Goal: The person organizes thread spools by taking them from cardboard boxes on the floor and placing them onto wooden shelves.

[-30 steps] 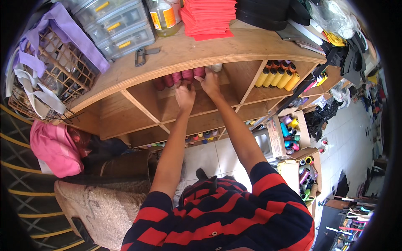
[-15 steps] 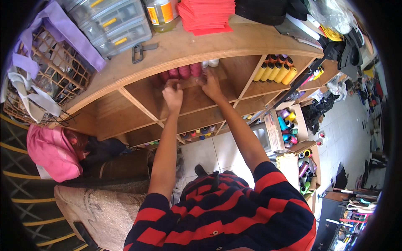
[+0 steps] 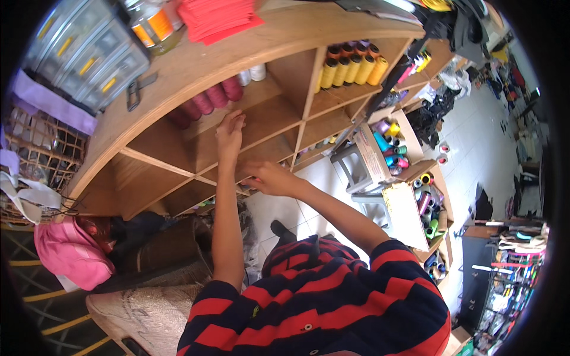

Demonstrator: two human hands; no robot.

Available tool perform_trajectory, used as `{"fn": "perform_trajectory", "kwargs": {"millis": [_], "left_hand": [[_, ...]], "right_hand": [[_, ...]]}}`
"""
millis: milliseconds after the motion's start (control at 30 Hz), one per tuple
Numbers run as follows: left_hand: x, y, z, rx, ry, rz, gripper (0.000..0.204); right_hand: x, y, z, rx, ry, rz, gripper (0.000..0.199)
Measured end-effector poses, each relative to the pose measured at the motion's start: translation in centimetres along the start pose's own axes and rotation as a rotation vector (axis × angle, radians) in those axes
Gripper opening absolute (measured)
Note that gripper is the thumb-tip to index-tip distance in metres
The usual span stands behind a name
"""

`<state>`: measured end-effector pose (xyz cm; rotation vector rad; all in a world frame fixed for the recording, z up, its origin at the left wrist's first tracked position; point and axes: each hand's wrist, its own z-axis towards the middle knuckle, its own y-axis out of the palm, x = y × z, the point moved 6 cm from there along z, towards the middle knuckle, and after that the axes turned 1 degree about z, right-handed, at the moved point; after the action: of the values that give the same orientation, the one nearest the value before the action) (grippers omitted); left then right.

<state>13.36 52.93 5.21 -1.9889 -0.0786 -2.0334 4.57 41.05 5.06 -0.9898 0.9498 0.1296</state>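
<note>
My left hand (image 3: 229, 135) is raised at the front of the open shelf compartment, its fingers bent together. Whatever they hold, if anything, is too small to make out. Beyond it a row of dark pink thread spools (image 3: 215, 96) lies in the compartment, with white spools (image 3: 257, 72) at the right end of the row. My right hand (image 3: 270, 178) is below and to the right of the left one, in front of the lower shelf edge. Its fingers point left and are a little apart, and I see nothing held in them.
Yellow thread spools (image 3: 354, 69) fill the compartment on the right. On the wooden shelf top (image 3: 196, 62) are clear drawers (image 3: 89, 56), a jar (image 3: 151, 26) and red sheets (image 3: 217, 21). Boxes of coloured spools (image 3: 409, 204) stand at the right. A pink cloth (image 3: 71, 252) hangs at the left.
My right hand has drawn back from beside the spools, down and left toward my body. The left hand has come slightly away from the row. The view has shifted to the right.
</note>
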Motion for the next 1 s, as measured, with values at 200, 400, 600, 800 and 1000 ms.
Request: {"fn": "perform_trajectory", "kwargs": {"millis": [200, 400, 600, 800, 1000], "left_hand": [[4.7, 7.2, -6.5, -0.234, 0.227, 0.205, 0.033], [5.5, 20.8, -17.8, -0.629, 0.021, -0.015, 0.035], [3.1, 35.7, -29.8, -1.088, -0.061, 0.095, 0.037], [0.3, 45.2, -38.9, -1.366, -0.220, 0.092, 0.035], [-1.1, 51.9, -41.8, -1.442, -0.310, 0.177, 0.031]], "right_hand": [[1.0, -2.4, -13.0, 0.203, 0.119, 0.151, 0.024], [5.4, -2.5, -32.2, 0.418, 0.509, 0.208, 0.023], [4.7, -3.7, -51.3, 0.784, 0.842, 0.223, 0.022], [0.9, -2.3, -67.9, 1.138, 1.130, 0.151, 0.020], [-1.8, 3.6, -79.1, 1.400, 1.366, 0.095, 0.019]]}}
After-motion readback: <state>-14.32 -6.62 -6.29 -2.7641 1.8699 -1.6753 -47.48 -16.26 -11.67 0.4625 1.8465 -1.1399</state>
